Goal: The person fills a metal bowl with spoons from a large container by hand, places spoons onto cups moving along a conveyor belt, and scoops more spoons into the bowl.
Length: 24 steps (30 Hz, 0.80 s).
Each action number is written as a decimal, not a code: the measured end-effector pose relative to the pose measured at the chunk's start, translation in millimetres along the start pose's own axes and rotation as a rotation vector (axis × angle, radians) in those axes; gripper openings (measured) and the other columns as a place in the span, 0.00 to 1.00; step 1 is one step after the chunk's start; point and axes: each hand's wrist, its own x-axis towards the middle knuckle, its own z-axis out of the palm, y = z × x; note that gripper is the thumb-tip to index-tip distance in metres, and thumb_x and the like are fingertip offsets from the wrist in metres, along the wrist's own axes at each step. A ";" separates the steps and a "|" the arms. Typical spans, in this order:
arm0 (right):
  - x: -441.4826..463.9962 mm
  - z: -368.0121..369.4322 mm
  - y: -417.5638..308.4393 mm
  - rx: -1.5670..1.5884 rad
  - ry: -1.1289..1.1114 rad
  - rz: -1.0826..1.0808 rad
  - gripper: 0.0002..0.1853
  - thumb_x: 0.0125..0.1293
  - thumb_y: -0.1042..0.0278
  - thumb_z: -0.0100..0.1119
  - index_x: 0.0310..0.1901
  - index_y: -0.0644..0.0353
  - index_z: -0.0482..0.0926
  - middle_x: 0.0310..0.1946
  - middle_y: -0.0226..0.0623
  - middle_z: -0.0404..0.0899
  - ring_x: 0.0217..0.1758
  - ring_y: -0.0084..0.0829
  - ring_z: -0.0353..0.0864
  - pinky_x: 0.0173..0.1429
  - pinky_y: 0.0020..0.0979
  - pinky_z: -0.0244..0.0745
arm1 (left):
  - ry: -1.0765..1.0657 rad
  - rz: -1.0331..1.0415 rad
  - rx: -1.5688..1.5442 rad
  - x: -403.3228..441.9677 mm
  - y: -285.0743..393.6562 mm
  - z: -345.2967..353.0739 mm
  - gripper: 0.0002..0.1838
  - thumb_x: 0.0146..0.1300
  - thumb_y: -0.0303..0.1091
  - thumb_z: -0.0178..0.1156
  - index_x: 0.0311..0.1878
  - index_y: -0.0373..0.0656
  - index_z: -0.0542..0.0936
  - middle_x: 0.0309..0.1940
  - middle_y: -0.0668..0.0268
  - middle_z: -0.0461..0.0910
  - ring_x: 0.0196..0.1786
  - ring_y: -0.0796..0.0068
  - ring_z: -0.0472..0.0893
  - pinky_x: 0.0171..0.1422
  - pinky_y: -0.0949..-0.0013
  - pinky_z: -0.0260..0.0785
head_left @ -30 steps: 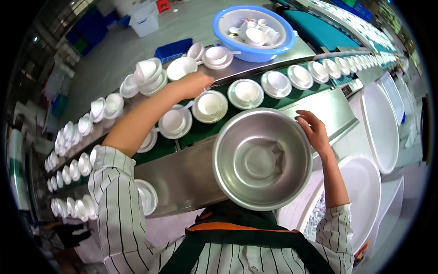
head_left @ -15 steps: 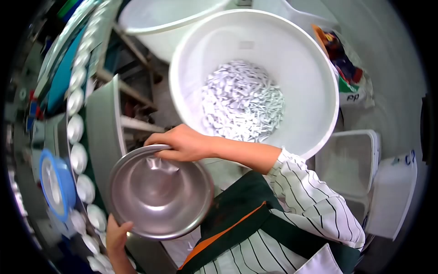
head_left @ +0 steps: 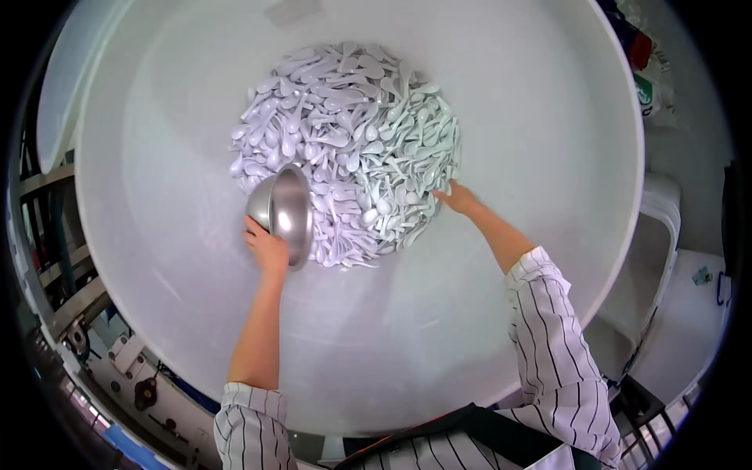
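Observation:
Many white soup spoons (head_left: 345,117) lie heaped on the bottom of a big white tub (head_left: 517,117). My left hand (head_left: 269,249) grips the edge of a metal bowl (head_left: 291,215), which is tipped on its side with its mouth facing right, at the lower left of the heap. At the heap's right edge, my right hand (head_left: 458,197) reaches in with fingers stretched out, touching the spoons. Its fingertips are partly hidden among them, and I see nothing held there.
A second white tub's rim (head_left: 63,94) shows at the upper left. Right of the big tub stand a white plastic bin (head_left: 658,211) and a printed bag (head_left: 646,74). Machine parts and a frame (head_left: 133,364) lie at the lower left.
I have leaned down over the tub. The bowl has gone from beside the tub into it and now rests in my left hand alone; my right hand has left it and reached the spoons.

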 end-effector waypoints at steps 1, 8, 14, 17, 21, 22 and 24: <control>34.7 -7.6 27.3 -0.053 0.088 0.024 0.50 0.57 0.30 0.53 0.66 0.69 0.56 0.61 0.59 0.66 0.66 0.48 0.65 0.67 0.39 0.60 | 0.080 0.085 0.117 11.8 8.3 22.5 0.42 0.53 0.19 0.52 0.70 0.34 0.44 0.64 0.32 0.49 0.65 0.34 0.57 0.65 0.50 0.58; 183.0 8.2 94.7 0.209 0.109 0.161 0.47 0.58 0.33 0.54 0.64 0.70 0.59 0.56 0.54 0.71 0.59 0.47 0.72 0.64 0.35 0.64 | -0.249 0.213 0.297 87.2 58.2 109.2 0.45 0.52 0.21 0.54 0.70 0.34 0.40 0.59 0.29 0.53 0.58 0.31 0.64 0.62 0.47 0.60; 125.0 85.9 89.2 0.920 -0.323 0.377 0.45 0.52 0.30 0.59 0.67 0.45 0.59 0.58 0.35 0.71 0.57 0.41 0.73 0.55 0.51 0.70 | -0.495 0.133 0.391 71.2 78.9 80.0 0.47 0.50 0.24 0.55 0.69 0.32 0.37 0.54 0.27 0.60 0.52 0.33 0.70 0.58 0.49 0.64; 110.5 110.9 81.7 0.818 -0.613 0.418 0.46 0.53 0.33 0.61 0.68 0.51 0.58 0.59 0.38 0.70 0.58 0.37 0.73 0.57 0.45 0.71 | -0.563 0.116 0.395 89.6 77.2 82.0 0.41 0.49 0.26 0.54 0.65 0.28 0.44 0.49 0.26 0.65 0.51 0.32 0.71 0.57 0.49 0.65; 71.5 184.1 11.5 1.057 -0.603 0.460 0.45 0.53 0.38 0.64 0.64 0.63 0.63 0.56 0.41 0.73 0.55 0.35 0.76 0.56 0.37 0.73 | -0.548 0.247 0.494 110.0 75.2 102.6 0.32 0.50 0.28 0.53 0.56 0.26 0.53 0.44 0.27 0.68 0.47 0.32 0.74 0.55 0.49 0.67; 70.2 202.3 -2.5 1.166 -0.606 0.440 0.44 0.54 0.39 0.64 0.63 0.64 0.64 0.56 0.41 0.73 0.55 0.34 0.76 0.58 0.36 0.72 | -0.543 0.274 0.518 114.4 83.1 102.9 0.29 0.50 0.28 0.52 0.54 0.26 0.54 0.44 0.27 0.68 0.46 0.32 0.74 0.55 0.49 0.68; 70.6 214.4 -28.4 1.160 -0.537 0.358 0.41 0.54 0.37 0.63 0.60 0.64 0.69 0.54 0.41 0.75 0.54 0.34 0.76 0.55 0.32 0.72 | -0.544 0.323 0.577 127.6 100.3 102.8 0.27 0.51 0.28 0.51 0.52 0.26 0.56 0.44 0.28 0.70 0.46 0.32 0.75 0.55 0.49 0.68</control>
